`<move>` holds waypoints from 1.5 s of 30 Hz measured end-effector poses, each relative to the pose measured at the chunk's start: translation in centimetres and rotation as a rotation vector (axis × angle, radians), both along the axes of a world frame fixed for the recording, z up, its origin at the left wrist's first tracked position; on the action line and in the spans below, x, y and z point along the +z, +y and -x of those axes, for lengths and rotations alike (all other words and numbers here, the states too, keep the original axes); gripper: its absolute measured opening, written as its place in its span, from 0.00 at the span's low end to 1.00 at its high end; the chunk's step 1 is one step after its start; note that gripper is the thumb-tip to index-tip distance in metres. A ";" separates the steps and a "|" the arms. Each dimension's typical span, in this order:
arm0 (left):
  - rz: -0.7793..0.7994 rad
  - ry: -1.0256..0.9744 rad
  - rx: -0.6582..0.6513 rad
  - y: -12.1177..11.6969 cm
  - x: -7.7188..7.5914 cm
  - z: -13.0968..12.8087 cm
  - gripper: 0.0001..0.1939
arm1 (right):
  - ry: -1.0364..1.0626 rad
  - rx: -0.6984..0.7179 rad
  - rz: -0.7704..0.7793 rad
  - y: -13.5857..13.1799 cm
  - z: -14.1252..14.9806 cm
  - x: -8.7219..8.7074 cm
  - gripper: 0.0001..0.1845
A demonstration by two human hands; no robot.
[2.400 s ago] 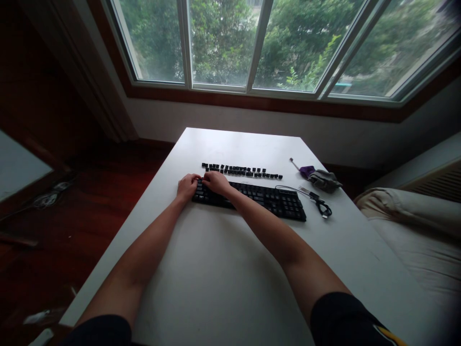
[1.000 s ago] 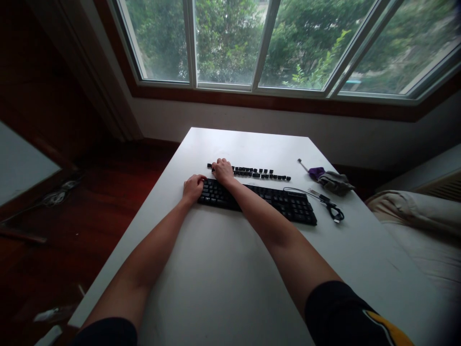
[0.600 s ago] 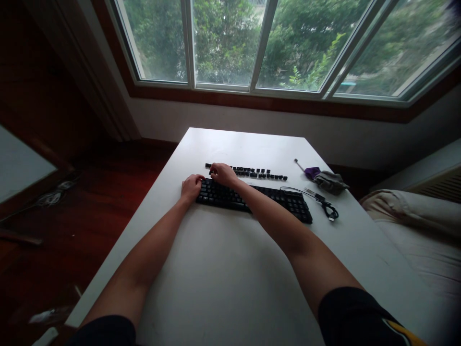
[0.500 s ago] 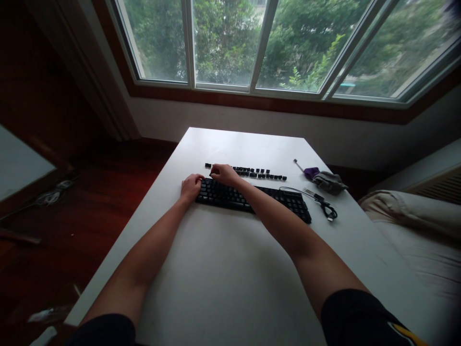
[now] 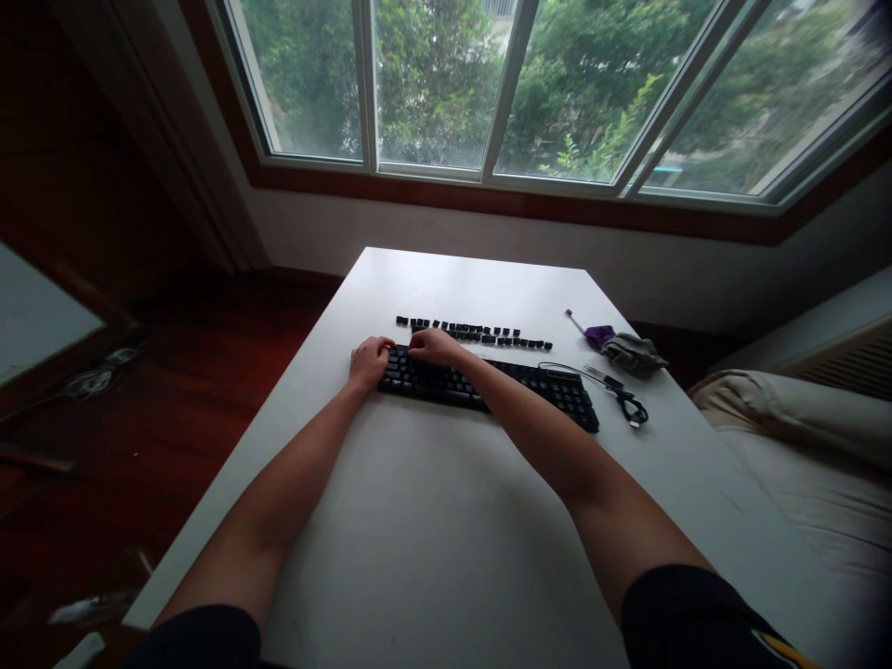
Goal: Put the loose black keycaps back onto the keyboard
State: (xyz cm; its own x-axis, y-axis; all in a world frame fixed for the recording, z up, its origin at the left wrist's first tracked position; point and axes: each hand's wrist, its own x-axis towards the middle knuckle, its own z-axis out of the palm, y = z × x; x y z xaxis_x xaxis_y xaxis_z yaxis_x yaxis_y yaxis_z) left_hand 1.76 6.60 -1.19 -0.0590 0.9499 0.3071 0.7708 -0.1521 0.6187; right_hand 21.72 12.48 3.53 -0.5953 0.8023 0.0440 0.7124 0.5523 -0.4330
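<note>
A black keyboard [image 5: 460,383] lies on the white table, set at a slight slant. My left hand [image 5: 369,360] grips its left end, with the fingers curled over the upper corner. Over the keyboard's upper left part, my right hand [image 5: 433,347] is closed in a pinch, fingertips down at the keys. Whatever is between those fingertips is too small and dark to make out. Just behind the keyboard, loose black keycaps [image 5: 474,329] stand in two rows, some of them hidden behind my right hand.
A coiled black cable [image 5: 631,409] lies off the keyboard's right end. Beyond it are a grey and purple cloth bundle [image 5: 631,353] and a small brush [image 5: 575,321]. The white table [image 5: 432,530] ends before a window wall; a beige cushioned seat [image 5: 787,409] is at right.
My right hand has shifted slightly down and toward me, from the near row of keycaps onto the keyboard. My left hand keeps its place on the keyboard's left end.
</note>
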 end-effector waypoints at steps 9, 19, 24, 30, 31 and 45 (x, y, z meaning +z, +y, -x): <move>-0.012 -0.004 -0.004 0.2 -0.4 0.1 0.14 | -0.022 -0.061 -0.099 -1.8 0.1 -0.1 0.09; -0.009 0.003 -0.001 0.2 -0.3 0.1 0.14 | -0.046 -0.087 -0.093 -2.1 0.3 0.1 0.09; -0.003 0.009 0.004 0.1 -0.2 0.0 0.14 | -0.106 -0.056 -0.170 -3.0 0.6 0.4 0.09; -0.017 0.001 0.001 0.1 -0.2 0.1 0.14 | -0.138 -0.055 -0.163 -3.2 0.8 0.5 0.07; -0.018 0.001 0.001 0.1 -0.2 0.0 0.14 | -0.143 -0.057 -0.158 -3.1 0.9 0.5 0.07; -0.025 0.043 0.020 0.1 -0.2 -0.2 0.14 | -0.100 -0.055 -0.069 -1.8 0.8 -0.2 0.08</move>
